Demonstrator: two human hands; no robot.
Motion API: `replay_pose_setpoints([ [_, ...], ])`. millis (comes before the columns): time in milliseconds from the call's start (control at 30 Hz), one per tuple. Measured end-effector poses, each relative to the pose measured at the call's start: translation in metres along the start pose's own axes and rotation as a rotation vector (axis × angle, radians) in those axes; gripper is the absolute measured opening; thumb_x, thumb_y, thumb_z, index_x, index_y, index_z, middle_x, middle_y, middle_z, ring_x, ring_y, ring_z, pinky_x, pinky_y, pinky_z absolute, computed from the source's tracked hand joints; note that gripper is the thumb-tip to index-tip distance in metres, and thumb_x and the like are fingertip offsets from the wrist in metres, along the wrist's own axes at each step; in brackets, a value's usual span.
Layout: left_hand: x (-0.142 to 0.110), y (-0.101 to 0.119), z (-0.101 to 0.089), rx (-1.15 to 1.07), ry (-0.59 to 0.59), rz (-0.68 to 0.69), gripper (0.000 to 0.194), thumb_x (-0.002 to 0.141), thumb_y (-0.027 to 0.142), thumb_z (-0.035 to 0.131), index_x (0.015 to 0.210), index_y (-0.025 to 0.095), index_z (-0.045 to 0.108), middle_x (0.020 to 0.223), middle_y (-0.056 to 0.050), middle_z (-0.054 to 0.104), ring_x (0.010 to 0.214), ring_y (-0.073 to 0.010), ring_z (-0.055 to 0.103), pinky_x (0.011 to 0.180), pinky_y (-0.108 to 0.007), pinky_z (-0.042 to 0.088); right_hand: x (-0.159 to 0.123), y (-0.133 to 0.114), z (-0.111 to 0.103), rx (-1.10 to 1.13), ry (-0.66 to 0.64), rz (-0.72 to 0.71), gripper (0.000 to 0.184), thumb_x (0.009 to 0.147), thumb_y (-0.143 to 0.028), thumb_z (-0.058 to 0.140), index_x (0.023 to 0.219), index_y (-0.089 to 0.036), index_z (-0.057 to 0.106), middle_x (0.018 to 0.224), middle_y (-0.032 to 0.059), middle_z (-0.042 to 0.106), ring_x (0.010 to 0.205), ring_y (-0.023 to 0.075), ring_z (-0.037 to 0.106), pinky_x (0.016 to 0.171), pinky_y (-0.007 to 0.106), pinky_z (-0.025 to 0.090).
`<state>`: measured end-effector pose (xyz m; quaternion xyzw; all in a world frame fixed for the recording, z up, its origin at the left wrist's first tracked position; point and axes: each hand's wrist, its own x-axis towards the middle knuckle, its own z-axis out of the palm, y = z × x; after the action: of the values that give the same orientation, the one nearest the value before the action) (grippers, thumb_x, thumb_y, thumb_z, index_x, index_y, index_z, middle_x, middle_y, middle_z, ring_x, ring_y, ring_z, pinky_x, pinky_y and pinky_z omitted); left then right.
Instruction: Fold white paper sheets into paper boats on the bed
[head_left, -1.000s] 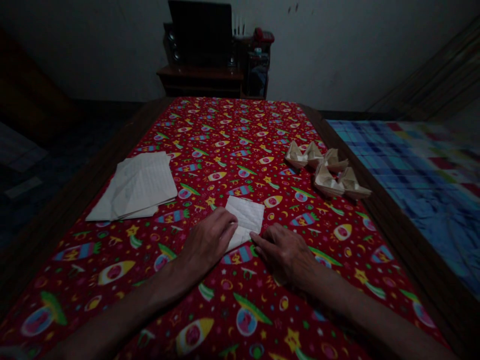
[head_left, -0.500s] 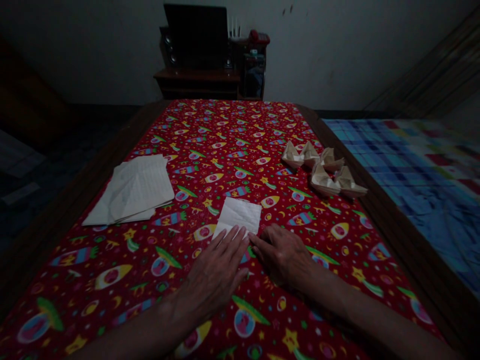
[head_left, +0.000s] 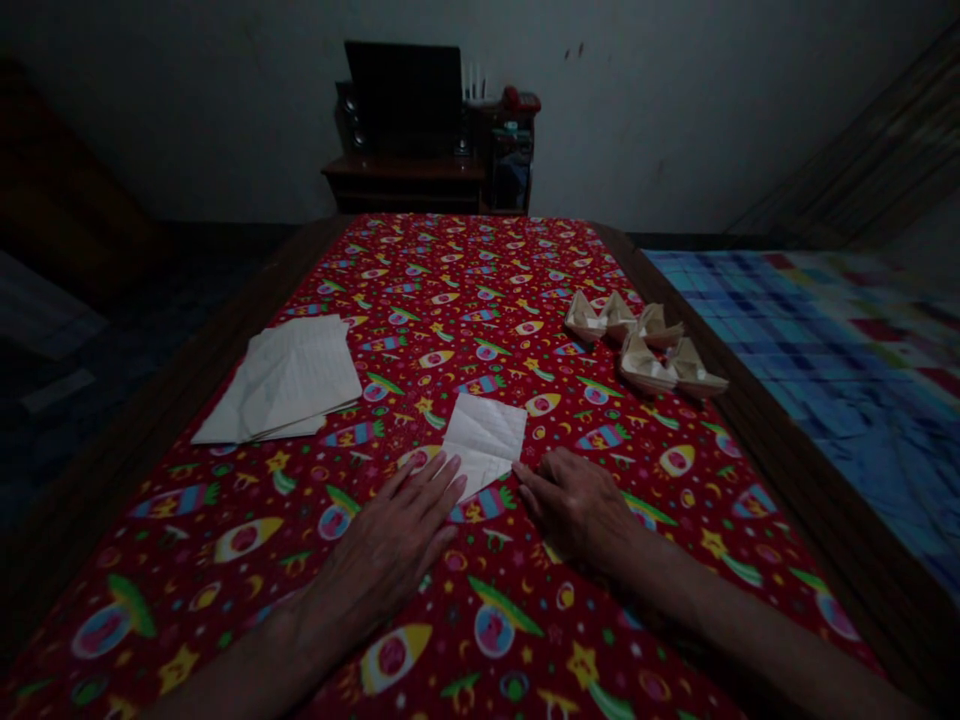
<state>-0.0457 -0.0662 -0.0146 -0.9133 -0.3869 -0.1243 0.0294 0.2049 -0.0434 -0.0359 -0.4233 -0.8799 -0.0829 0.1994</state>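
A small creased sheet of paper (head_left: 486, 435) lies on the red patterned cloth in front of me, one corner pointing toward me. My left hand (head_left: 401, 525) rests flat, its fingers stretched out and their tips over the paper's lower left edge. At the right corner, my right hand (head_left: 574, 500) has its fingers curled together, with the fingertips pinching the paper's edge. Farther off to the right stand several folded paper boats (head_left: 649, 365), set close together. A stack of larger paper sheets (head_left: 289, 385) lies on the left.
The red cloth (head_left: 495, 600) covers a table with a dark wooden edge (head_left: 240, 300). Beyond its far end stands a desk with a black monitor (head_left: 405, 100) and speakers. To the right is a blue checked bedcover (head_left: 795, 380).
My left hand has slid left and slightly down, uncovering more of the paper's lower part. The right hand stays at the paper's right corner. The camera view has tilted slightly upward.
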Motion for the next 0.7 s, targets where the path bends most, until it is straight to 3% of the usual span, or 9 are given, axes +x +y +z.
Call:
replay_pose_setpoints([
  [233, 0.028, -0.010, 0.000, -0.239, 0.095, -0.136, 0.026, 0.094, 0.023, 0.041, 0.115, 0.016, 0.054, 0.106, -0.008, 0.061, 0.099, -0.0198, 0.055, 0.088, -0.035, 0.047, 0.023, 0.003, -0.004, 0.308, -0.118, 0.138, 0.022, 0.092, -0.036, 0.049, 0.086, -0.017, 0.059, 0.076, 0.0032, 0.058, 0.068, 0.0135, 0.049, 0.059, 0.025, 0.033],
  [333, 0.038, -0.010, 0.004, -0.300, 0.076, -0.175, 0.021, 0.093, 0.024, 0.041, 0.107, 0.017, 0.054, 0.098, -0.007, 0.058, 0.092, -0.0195, 0.054, 0.082, -0.034, 0.048, 0.031, 0.005, -0.001, 0.377, -0.134, 0.156, 0.025, 0.089, -0.042, 0.052, 0.086, -0.017, 0.056, 0.079, 0.0035, 0.058, 0.072, 0.0144, 0.051, 0.061, 0.025, 0.036],
  [533, 0.040, -0.007, 0.011, -0.334, 0.130, -0.221, 0.009, 0.091, 0.024, 0.046, 0.093, 0.017, 0.051, 0.089, -0.005, 0.054, 0.085, -0.0193, 0.052, 0.076, -0.033, 0.046, 0.034, 0.006, 0.002, 0.417, -0.162, 0.217, 0.016, 0.091, -0.030, 0.049, 0.087, -0.018, 0.058, 0.077, 0.0028, 0.060, 0.071, 0.0141, 0.054, 0.064, 0.025, 0.038],
  [700, 0.043, -0.006, 0.014, -0.302, 0.129, -0.237, 0.015, 0.091, 0.023, 0.043, 0.079, 0.018, 0.050, 0.079, -0.003, 0.053, 0.076, -0.0177, 0.051, 0.069, -0.030, 0.043, 0.033, 0.005, 0.001, 0.468, -0.170, 0.227, 0.016, 0.089, -0.034, 0.053, 0.090, -0.019, 0.059, 0.082, 0.0028, 0.061, 0.076, 0.0146, 0.055, 0.067, 0.026, 0.039],
])
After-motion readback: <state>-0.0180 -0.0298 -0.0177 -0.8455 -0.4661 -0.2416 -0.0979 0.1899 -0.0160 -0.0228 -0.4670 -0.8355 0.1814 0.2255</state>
